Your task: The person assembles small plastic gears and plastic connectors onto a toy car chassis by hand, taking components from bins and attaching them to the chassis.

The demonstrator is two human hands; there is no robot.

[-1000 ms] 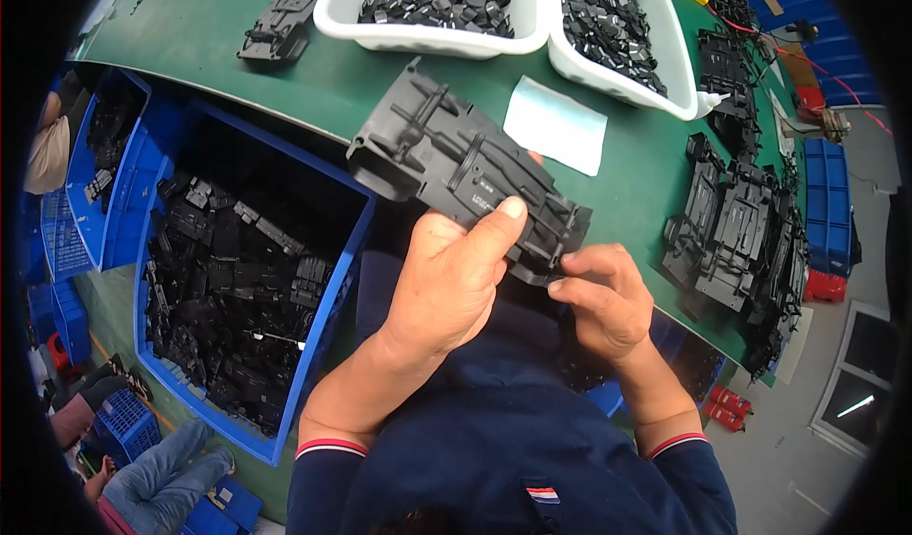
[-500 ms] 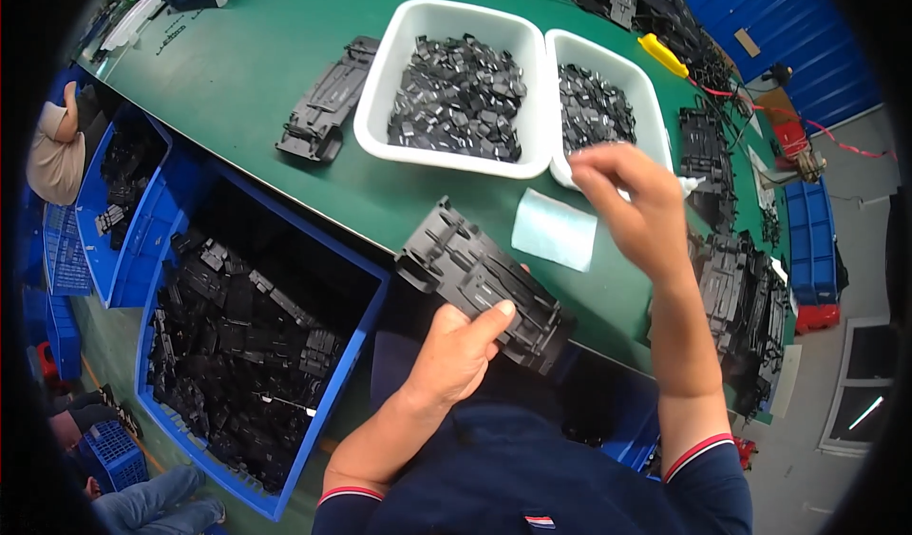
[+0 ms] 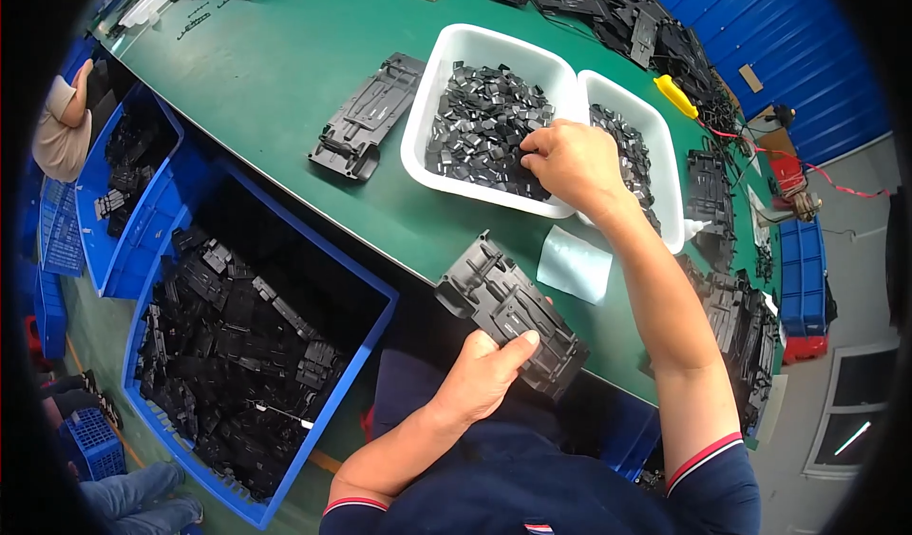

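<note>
Over the green tabletop (image 3: 275, 69), smooth and faintly glossy, two white tubs, thick rounded rims, side by side. Left tub (image 3: 480, 191): a loose heap of small black pieces (image 3: 475, 122), flat, squarish, shiny where light hits. Right tub (image 3: 671, 188): similar dark bits, partly behind the forearm.

Held frame (image 3: 508, 307): black plastic, matte, oblong, ribbed, with raised bars and a blocky end. Sits tilted near the table's front edge, below the left tub. Left hand (image 3: 480, 378) grips its near side: thumb pressed flat on the ribbed face, fingers curled underneath and mostly hidden, one fingertip showing past the far edge.

Right hand (image 3: 575, 160) is over the left tub's inner side, knuckles bent. Thumb and forefinger drawn close, tips down at the heap; cannot tell whether a piece is pinched between them.

Pale blue sheet (image 3: 575, 266), thin and slightly creased, lies flat just below the tubs. Second frame (image 3: 369, 117), same ribbed black plastic, rests left of them. Blue crate (image 3: 332, 407), hard-walled, low at left, holds a jumble of dark plastic parts (image 3: 237, 345).
</note>
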